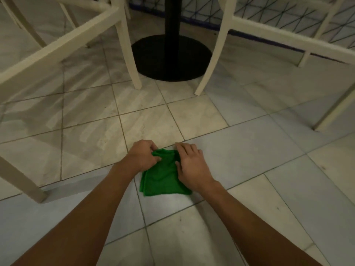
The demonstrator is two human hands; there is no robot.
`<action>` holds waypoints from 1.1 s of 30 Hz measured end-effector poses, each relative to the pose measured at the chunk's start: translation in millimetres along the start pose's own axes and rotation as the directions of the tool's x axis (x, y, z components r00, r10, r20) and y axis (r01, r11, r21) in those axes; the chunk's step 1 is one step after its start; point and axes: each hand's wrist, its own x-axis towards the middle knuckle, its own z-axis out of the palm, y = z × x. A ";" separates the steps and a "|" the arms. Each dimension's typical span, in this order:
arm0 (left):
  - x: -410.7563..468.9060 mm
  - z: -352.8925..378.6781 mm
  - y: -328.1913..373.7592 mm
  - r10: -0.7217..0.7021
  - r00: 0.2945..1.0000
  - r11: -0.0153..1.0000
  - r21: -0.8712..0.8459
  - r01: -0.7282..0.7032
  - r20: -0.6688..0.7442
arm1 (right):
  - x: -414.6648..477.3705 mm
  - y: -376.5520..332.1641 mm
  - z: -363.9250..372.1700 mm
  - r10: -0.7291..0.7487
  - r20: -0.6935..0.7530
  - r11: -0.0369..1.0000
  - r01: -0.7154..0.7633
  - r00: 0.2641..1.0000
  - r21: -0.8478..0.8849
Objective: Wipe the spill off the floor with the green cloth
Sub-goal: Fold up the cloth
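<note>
**Down low, both hands on the green cloth**

Both bare forearms reach forward and down from the bottom corners of the view, converging on the green cloth (163, 175), which lies on the floor (249, 150) just in front of the person. The left hand (143, 154) is curled knuckles-up over the cloth's far left corner, its fingers bent together and pinching a bunched ridge of fabric. The right hand (190, 164) lies flatter, palm down, along the cloth's right edge, fingers extended forward and slightly spread, with the thumb pressed onto the fabric; whether it grips or only presses cannot be told.

The cloth is a soft, matte, bright green fabric, folded into a rough square of several layers whose edges show at the near left corner; it is rumpled between the hands.

Pale, glossy square tiles with thin dark grout lines cover the floor, some creamy and veined, others greyer. No spill can be made out on them.

Beyond the hands stands a black table base (171, 54), a round flat disc with a straight column. Cream-painted chair legs (132, 60) and rails flank it on both sides.
</note>
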 end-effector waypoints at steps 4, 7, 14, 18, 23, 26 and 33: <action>-4.2 0.5 5.6 0.034 0.999 0.999 0.041 -0.033 -0.020 | 7.1 -2.8 -9.3 0.028 0.028 0.999 -0.028 0.999 -0.028; -11.0 -1.1 10.7 0.048 0.999 0.998 0.031 -0.048 -0.008 | 4.7 1.6 -20.8 0.098 0.070 0.995 -0.096 0.993 -0.030; -28.8 -11.0 46.8 0.154 0.986 0.986 0.058 -0.158 0.070 | -25.6 14.1 -58.8 0.169 0.088 0.982 -0.176 0.982 0.074; -45.8 -8.4 92.4 0.251 0.964 0.963 0.081 -0.258 0.086 | -56.1 29.9 -92.3 0.268 0.075 0.943 -0.277 0.961 0.182; -73.8 14.0 159.0 0.345 0.928 0.932 0.067 -0.356 0.139 | -109.4 64.8 -139.8 0.376 0.010 0.897 -0.367 0.927 0.247; -88.6 36.0 203.0 0.402 0.898 0.910 0.034 -0.414 0.177 | -146.0 91.7 -165.6 0.456 -0.028 0.852 -0.427 0.890 0.304; -122.9 124.6 309.0 0.561 0.787 0.824 -0.079 -0.562 0.256 | -252.2 165.5 -224.2 0.641 -0.119 0.746 -0.579 0.758 0.330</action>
